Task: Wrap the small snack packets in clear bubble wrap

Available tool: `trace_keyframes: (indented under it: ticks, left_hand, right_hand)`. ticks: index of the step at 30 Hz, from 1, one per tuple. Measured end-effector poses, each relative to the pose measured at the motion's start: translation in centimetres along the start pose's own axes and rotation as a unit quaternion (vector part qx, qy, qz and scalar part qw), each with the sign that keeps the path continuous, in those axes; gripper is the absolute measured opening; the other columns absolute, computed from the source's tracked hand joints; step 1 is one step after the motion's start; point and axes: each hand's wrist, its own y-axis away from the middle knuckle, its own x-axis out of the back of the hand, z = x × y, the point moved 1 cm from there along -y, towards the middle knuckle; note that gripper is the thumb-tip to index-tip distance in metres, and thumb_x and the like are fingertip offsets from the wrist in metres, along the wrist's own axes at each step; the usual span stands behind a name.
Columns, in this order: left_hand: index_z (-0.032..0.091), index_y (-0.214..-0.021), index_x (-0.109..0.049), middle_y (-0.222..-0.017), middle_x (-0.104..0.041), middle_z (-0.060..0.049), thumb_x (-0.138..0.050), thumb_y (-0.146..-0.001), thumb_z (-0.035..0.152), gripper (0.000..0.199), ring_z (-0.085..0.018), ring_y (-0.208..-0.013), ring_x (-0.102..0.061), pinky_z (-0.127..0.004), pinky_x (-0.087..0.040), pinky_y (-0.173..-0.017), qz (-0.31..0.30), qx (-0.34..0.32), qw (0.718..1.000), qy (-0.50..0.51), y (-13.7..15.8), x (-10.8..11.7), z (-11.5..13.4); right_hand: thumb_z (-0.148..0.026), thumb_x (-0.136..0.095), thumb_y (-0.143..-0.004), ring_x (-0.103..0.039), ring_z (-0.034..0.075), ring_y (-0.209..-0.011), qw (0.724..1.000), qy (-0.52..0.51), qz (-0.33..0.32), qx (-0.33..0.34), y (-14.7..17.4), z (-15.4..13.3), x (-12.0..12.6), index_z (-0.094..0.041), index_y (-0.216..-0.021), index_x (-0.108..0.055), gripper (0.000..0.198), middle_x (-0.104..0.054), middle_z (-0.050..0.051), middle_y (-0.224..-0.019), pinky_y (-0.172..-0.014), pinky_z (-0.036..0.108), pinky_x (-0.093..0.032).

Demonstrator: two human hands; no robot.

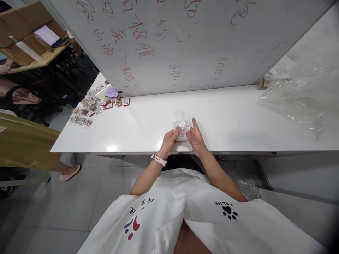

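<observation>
A small clear plastic bag [182, 127] is between my hands, just above the front part of the white table [227, 120]. Something brownish shows through the plastic, but I cannot make out what it is. My left hand [168, 141], with a pink watch at the wrist, pinches the bag's left side between thumb and fingers. On the other side my right hand [196, 139] grips the bag's right edge with bent fingers, one finger pointing away from me.
Many small bagged items [91, 107] and red-edged cards lie at the table's left end. A whiteboard [169, 46] with red writing stands along the back. Large clear plastic sheeting [299, 98] covers the right end. A person in a mustard skirt [26, 143] is at the left.
</observation>
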Motion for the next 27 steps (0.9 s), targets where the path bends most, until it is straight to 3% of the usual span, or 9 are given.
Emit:
trace_keyframes:
  ticks: [3,6,9,13,16,18,20,23,27]
  left_hand:
    - [0.016,-0.066,-0.057,-0.059,-0.049,0.005,-0.08,-0.07,0.057,0.048,-0.007,-0.054,-0.043,-0.022,-0.036,-0.054,0.015,-0.014,0.995,-0.096,0.7,-0.6,-0.1]
    - [0.017,-0.061,-0.051,-0.053,-0.034,0.008,-0.08,-0.072,0.054,0.048,-0.005,-0.049,-0.029,-0.023,-0.022,-0.05,-0.001,-0.018,0.983,-0.184,1.4,-1.1,-0.3]
    - [0.017,-0.068,-0.058,-0.056,-0.04,0.006,-0.077,-0.075,0.052,0.04,-0.007,-0.052,-0.034,-0.024,-0.024,-0.052,-0.018,-0.018,0.97,-0.242,2.1,-1.4,-0.6]
    - [0.02,-0.083,-0.067,-0.076,-0.06,-0.001,-0.069,-0.084,0.048,0.028,-0.014,-0.068,-0.051,-0.027,-0.038,-0.062,-0.025,-0.081,0.929,-0.36,3.0,-2.1,-0.4]
    - [0.022,-0.091,-0.069,-0.104,-0.061,-0.008,-0.069,-0.086,0.044,0.023,-0.021,-0.089,-0.057,-0.032,-0.045,-0.074,-0.012,-0.167,0.869,-0.466,2.9,-2.6,0.3]
    - [0.022,-0.093,-0.068,-0.126,-0.056,-0.012,-0.073,-0.083,0.043,0.023,-0.027,-0.113,-0.053,-0.037,-0.047,-0.086,-0.029,-0.209,0.846,-0.49,2.2,-2.5,0.8]
    - [0.022,-0.093,-0.066,-0.132,-0.054,-0.012,-0.074,-0.082,0.043,0.024,-0.029,-0.121,-0.05,-0.039,-0.046,-0.093,-0.087,-0.198,0.86,-0.462,1.3,-2.3,0.9]
    - [0.021,-0.096,-0.06,-0.106,-0.064,-0.006,-0.07,-0.085,0.044,0.027,-0.022,-0.097,-0.06,-0.032,-0.048,-0.082,-0.161,-0.116,0.905,-0.377,0.0,-2.0,0.7]
    - [0.022,-0.1,-0.058,-0.089,-0.064,-0.002,-0.067,-0.087,0.046,0.028,-0.017,-0.076,-0.058,-0.028,-0.044,-0.067,-0.164,-0.083,0.914,-0.362,-0.2,-2.5,0.3]
  right_hand:
    - [-0.069,-0.071,-0.072,-0.061,0.025,-0.12,0.999,-0.022,0.029,-0.025,-0.1,0.0,1.1,-0.025,-0.163,-0.007,0.119,-0.062,0.01,-0.132,-0.099,0.037,-0.052]
    - [-0.062,-0.078,-0.068,-0.065,0.025,-0.111,0.997,-0.04,0.056,-0.037,-0.2,0.3,2.7,-0.024,-0.152,-0.039,0.1,-0.066,0.009,-0.125,-0.092,0.036,-0.055]
    - [-0.053,-0.087,-0.06,-0.066,0.024,-0.099,0.997,-0.011,0.04,-0.065,0.0,-0.2,5.0,-0.02,-0.121,-0.065,0.073,-0.07,0.008,-0.111,-0.085,0.035,-0.054]
    - [-0.051,-0.086,-0.062,-0.06,0.018,-0.075,0.988,0.113,-0.04,-0.093,0.8,-2.3,8.1,-0.018,-0.085,-0.068,0.044,-0.067,0.002,-0.082,-0.069,0.029,-0.048]
    - [-0.051,-0.079,-0.072,-0.052,0.014,-0.067,0.973,0.205,-0.08,-0.067,1.6,-3.9,9.1,-0.02,-0.079,-0.064,0.035,-0.061,-0.001,-0.074,-0.061,0.026,-0.041]
    - [-0.05,-0.073,-0.078,-0.048,0.013,-0.065,0.966,0.242,-0.076,-0.043,2.1,-4.2,9.3,-0.021,-0.078,-0.063,0.031,-0.058,-0.002,-0.072,-0.058,0.026,-0.037]
    - [-0.049,-0.071,-0.079,-0.046,0.013,-0.063,0.966,0.252,-0.058,-0.029,2.4,-3.9,9.3,-0.021,-0.075,-0.061,0.03,-0.055,-0.002,-0.068,-0.056,0.026,-0.034]
    - [-0.051,-0.071,-0.079,-0.05,0.014,-0.066,0.967,0.248,-0.048,-0.036,2.5,-3.1,9.5,-0.021,-0.082,-0.064,0.031,-0.06,-0.001,-0.075,-0.059,0.026,-0.038]
    - [-0.053,-0.067,-0.084,-0.059,0.018,-0.079,0.957,0.263,-0.105,-0.065,2.5,-3.0,9.5,-0.022,-0.103,-0.068,0.036,-0.068,0.002,-0.091,-0.067,0.028,-0.044]
